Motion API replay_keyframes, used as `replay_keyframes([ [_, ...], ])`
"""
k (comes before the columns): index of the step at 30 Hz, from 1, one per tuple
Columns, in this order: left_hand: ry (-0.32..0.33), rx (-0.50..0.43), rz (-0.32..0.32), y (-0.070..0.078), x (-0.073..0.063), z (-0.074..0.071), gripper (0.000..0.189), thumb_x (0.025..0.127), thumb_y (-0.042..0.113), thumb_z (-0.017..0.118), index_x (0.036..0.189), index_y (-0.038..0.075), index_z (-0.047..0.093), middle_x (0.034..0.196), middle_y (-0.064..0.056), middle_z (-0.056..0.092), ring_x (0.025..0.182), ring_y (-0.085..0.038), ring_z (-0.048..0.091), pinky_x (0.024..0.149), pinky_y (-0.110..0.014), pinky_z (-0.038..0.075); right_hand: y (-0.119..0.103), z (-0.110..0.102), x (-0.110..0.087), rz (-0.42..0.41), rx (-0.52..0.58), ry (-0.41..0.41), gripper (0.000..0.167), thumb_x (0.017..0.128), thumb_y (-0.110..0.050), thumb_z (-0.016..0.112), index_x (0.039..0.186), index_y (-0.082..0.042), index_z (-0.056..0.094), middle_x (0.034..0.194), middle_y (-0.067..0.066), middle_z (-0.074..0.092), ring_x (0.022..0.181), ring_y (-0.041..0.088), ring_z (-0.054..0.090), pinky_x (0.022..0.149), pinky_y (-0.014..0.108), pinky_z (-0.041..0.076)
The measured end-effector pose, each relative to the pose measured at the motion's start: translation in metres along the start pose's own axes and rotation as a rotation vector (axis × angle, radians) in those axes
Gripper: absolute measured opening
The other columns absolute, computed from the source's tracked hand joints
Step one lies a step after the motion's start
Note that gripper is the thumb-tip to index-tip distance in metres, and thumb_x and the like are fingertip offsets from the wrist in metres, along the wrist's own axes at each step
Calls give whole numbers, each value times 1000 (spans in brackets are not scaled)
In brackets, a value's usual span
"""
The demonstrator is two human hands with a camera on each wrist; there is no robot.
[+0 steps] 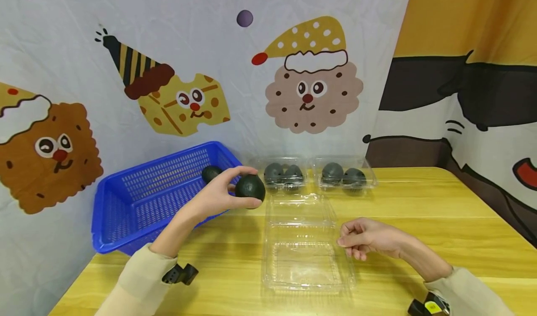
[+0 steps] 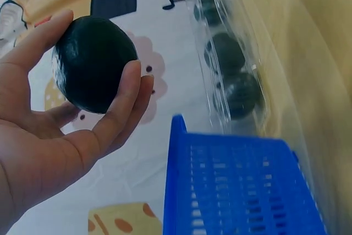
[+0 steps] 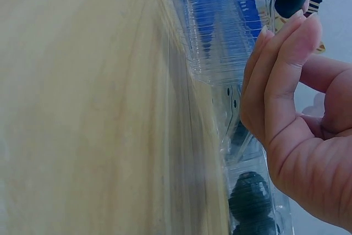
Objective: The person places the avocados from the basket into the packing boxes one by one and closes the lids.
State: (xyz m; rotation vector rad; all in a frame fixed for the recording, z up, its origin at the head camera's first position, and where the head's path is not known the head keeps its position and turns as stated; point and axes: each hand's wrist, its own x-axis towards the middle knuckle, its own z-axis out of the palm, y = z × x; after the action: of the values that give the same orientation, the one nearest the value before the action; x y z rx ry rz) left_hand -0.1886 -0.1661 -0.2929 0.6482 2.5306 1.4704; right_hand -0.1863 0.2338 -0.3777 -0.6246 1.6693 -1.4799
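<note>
My left hand (image 1: 218,190) holds a dark green avocado (image 1: 250,191) between thumb and fingers, raised near the right end of the blue basket (image 1: 113,223). In the left wrist view, the fingers wrap the sides of this avocado (image 2: 93,64). Another avocado (image 1: 211,173) lies in the basket, partly covered by the hand. An open clear plastic clamshell box (image 1: 302,264) lies on the table, its lid (image 1: 299,209) folded back. Beside its right edge is my right hand (image 1: 369,237), fingers loosely bent, fingertips right at the rim. The right wrist view shows nothing in its palm.
Two closed clamshell boxes stand behind the open one, each with two avocados: one left (image 1: 285,160), one right (image 1: 369,174). They are close to the printed cloth backdrop (image 1: 235,120). All stand on a yellow wood-grain table (image 1: 419,213).
</note>
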Motion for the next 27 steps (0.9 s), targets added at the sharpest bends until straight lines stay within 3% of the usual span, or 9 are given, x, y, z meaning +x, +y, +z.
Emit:
replay_keyframes([
  [10,-35,-73,8,6,-1,19,66,81,31,87,139,33,55,149,3,42,111,-31,63,85,-43,53,0,0,1,-1,6,-1,10,104,-10,55,98,-3,59,84,1,65,66,4,61,59,18,52],
  [17,-67,-154,37,8,0,31,66,83,23,86,140,24,54,149,-3,42,109,-30,65,86,-42,55,0,0,0,0,5,-1,10,104,-10,54,98,-3,59,84,1,65,66,4,61,60,18,53],
  [27,-83,-107,91,11,3,47,63,83,25,86,138,27,55,146,-4,41,111,-29,63,86,-40,56,0,0,1,3,2,-1,11,105,-11,55,97,-3,59,84,1,65,66,4,60,60,19,53],
])
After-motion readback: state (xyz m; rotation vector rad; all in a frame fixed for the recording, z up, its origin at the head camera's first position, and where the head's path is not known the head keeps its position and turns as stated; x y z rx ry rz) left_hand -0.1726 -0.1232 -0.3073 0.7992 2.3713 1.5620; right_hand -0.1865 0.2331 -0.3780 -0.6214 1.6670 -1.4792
